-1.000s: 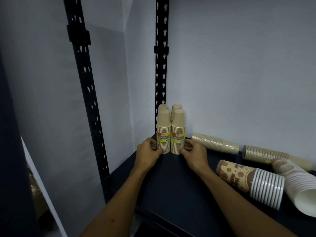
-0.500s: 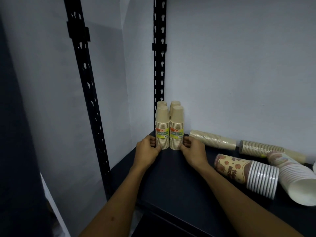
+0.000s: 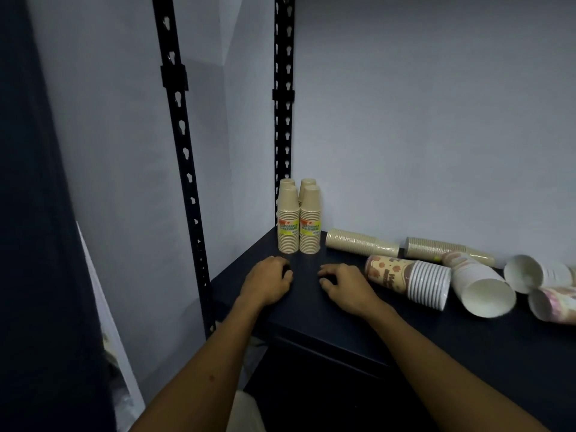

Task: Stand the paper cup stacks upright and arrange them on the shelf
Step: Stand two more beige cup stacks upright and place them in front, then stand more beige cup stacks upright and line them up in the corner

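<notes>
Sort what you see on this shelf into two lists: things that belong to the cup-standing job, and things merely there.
Job:
upright tan stacks
lying tan stacks
patterned stack
white stack
shelf
left hand
right hand

Merely there:
black uprights
wall

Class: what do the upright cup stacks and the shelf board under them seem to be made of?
Upright cup stacks: tan paper, matte, with thin rolled rims showing as ridges; the glossy yellow labels suggest a wrapper. Shelf board: dark and smooth with a dull sheen, probably painted metal or laminate; the picture cannot settle which.
</notes>
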A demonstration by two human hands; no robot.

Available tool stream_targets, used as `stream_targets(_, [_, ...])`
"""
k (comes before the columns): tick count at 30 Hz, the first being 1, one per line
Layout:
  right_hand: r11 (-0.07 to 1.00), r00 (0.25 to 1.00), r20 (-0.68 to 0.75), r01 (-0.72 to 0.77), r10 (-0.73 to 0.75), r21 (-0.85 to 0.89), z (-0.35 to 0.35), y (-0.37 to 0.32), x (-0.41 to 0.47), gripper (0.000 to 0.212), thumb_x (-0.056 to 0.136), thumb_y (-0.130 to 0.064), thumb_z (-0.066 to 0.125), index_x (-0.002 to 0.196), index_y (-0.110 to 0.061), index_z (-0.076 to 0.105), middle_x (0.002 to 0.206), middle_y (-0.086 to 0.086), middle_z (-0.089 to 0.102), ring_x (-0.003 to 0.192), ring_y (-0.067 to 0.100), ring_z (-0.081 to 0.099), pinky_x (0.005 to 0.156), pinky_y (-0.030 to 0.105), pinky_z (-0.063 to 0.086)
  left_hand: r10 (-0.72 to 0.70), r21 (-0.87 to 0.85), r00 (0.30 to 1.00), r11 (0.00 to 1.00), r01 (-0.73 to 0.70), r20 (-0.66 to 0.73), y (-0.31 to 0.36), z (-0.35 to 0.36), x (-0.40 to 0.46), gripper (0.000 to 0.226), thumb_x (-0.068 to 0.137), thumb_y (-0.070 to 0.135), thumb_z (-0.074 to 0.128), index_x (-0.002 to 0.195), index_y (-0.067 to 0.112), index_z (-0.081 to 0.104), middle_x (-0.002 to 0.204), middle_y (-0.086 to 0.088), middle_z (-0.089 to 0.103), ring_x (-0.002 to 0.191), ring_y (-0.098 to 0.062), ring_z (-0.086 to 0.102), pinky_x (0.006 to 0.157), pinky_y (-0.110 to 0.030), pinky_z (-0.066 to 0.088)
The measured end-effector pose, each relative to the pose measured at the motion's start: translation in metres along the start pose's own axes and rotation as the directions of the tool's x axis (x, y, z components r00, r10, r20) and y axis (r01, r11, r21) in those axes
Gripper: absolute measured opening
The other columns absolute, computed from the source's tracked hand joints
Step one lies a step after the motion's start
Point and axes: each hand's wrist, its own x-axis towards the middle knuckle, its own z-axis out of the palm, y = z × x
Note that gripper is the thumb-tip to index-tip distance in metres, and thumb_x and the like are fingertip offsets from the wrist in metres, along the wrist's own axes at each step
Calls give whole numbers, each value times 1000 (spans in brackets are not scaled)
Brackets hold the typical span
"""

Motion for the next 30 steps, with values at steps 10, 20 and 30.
stream_targets(10, [993,997,35,73,-70,-98,-35,3,-82,33,96,-22,54,126,-11,63,138,4,57,128,18,51,105,24,33,91,15,995,996,-92,26,10,-10,-67,35,98,27,43,123,8,60,127,-9,60,121,-28,53,102,-40,41])
stream_targets(20, [977,996,-6,91,-94,-193,-81,26,-122,26,92,-22,62,114,-13,69,121,3,67,111,16,61,94,23,43,105,5,994,994,-105,22,30,-14,-75,35,93,20,49,125,10,60,125,-10,62,111,-27,59,93,-40,50])
stream_targets(30, [997,968,-243,-73,66,-23,-160,56,-140,19,89,-13,65,107,-11,73,102,-7,70,96,7,65,89,22,50,397,46,918,917,-397,-3,93,-3,5,48,87,17,61,133,10,52,133,-11,57,121,-27,53,99,-37,44])
